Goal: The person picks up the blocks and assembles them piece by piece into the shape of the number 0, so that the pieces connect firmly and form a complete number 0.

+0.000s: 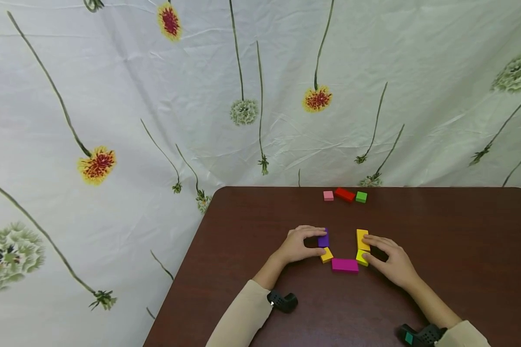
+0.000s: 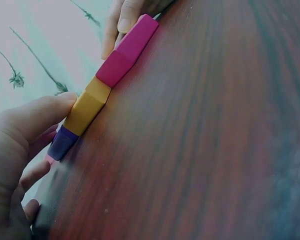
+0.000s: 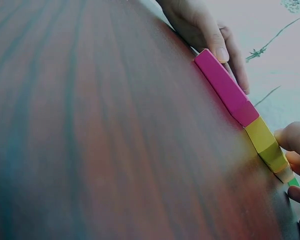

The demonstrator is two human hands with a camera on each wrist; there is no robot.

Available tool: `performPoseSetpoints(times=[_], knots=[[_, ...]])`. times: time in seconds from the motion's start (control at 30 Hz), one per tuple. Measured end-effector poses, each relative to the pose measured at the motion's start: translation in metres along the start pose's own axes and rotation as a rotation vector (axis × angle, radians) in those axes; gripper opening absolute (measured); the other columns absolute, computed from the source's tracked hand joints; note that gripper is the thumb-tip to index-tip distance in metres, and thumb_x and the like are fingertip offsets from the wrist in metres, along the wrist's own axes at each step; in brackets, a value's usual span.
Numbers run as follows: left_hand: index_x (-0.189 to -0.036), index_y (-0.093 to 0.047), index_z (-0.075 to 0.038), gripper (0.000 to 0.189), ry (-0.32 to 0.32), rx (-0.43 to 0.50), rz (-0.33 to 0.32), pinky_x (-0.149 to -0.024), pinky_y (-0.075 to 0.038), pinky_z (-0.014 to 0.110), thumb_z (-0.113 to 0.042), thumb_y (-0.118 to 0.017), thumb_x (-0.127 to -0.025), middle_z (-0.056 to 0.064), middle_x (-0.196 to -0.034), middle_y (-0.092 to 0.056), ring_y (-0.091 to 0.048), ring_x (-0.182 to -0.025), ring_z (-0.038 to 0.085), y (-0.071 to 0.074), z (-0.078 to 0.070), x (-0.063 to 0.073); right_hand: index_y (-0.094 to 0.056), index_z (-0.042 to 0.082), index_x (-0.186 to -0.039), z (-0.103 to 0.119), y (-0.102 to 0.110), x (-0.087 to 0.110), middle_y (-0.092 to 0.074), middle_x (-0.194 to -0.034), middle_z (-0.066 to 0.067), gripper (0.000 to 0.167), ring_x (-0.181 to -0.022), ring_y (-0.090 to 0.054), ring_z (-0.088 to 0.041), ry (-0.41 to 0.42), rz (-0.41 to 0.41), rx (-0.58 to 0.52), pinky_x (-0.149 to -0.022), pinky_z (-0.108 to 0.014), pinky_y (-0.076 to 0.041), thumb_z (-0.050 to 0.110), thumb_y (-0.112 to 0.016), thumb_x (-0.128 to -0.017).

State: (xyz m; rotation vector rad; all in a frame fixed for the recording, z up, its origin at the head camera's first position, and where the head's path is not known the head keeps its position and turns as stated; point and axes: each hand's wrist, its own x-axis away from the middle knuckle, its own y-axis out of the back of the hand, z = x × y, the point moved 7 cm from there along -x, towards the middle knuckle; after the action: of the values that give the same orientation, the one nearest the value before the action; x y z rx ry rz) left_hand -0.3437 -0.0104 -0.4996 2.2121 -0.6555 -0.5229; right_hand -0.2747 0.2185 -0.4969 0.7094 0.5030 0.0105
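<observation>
Several coloured blocks form a U shape on the table in the head view. A magenta block (image 1: 345, 265) makes the near side. On the left, an orange-yellow block (image 1: 326, 255) meets a purple block (image 1: 323, 241) farther back. My left hand (image 1: 297, 246) lies along that side, thumb at the orange-yellow block and fingertips at the purple one. Opposite, a bright yellow block (image 1: 362, 259) stands in front of a longer yellow-orange block (image 1: 362, 238). My right hand (image 1: 392, 260) touches this side from outside, thumb at the bright yellow block, fingers at the longer one.
At the table's far edge lie a pink block (image 1: 328, 196), a red block (image 1: 345, 194) and a green block (image 1: 361, 197). The dark brown table (image 1: 451, 241) ends at a white flower-printed cloth (image 1: 278, 140). Both wrists wear dark bands.
</observation>
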Motion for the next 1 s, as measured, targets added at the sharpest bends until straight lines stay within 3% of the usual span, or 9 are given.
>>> performPoseSetpoints(times=[0.7,1.0], knots=[[-0.130,-0.066,-0.022,0.048,-0.018,-0.018,-0.017,-0.105,-0.026,0.046,-0.036,-0.075,-0.085,-0.014,-0.137,-0.055,-0.044,-0.128,0.012,-0.002,0.003,0.002,-0.068,0.003,-0.121,0.000,0.000,0.000,-0.061,-0.129,-0.016,0.040,-0.118,-0.048,-0.039,-0.019,0.003,-0.021,-0.091,-0.068,-0.030,0.017,-0.077,-0.085],[-0.130,-0.066,-0.022,0.048,-0.026,-0.014,-0.020,-0.105,-0.026,0.045,-0.038,-0.074,-0.085,-0.014,-0.137,-0.055,-0.044,-0.128,0.012,-0.003,0.003,0.001,-0.062,0.001,-0.129,-0.015,0.007,-0.011,-0.053,-0.137,-0.021,0.042,-0.127,-0.040,-0.043,-0.161,0.025,-0.128,-0.095,-0.066,-0.031,0.022,-0.068,-0.093]])
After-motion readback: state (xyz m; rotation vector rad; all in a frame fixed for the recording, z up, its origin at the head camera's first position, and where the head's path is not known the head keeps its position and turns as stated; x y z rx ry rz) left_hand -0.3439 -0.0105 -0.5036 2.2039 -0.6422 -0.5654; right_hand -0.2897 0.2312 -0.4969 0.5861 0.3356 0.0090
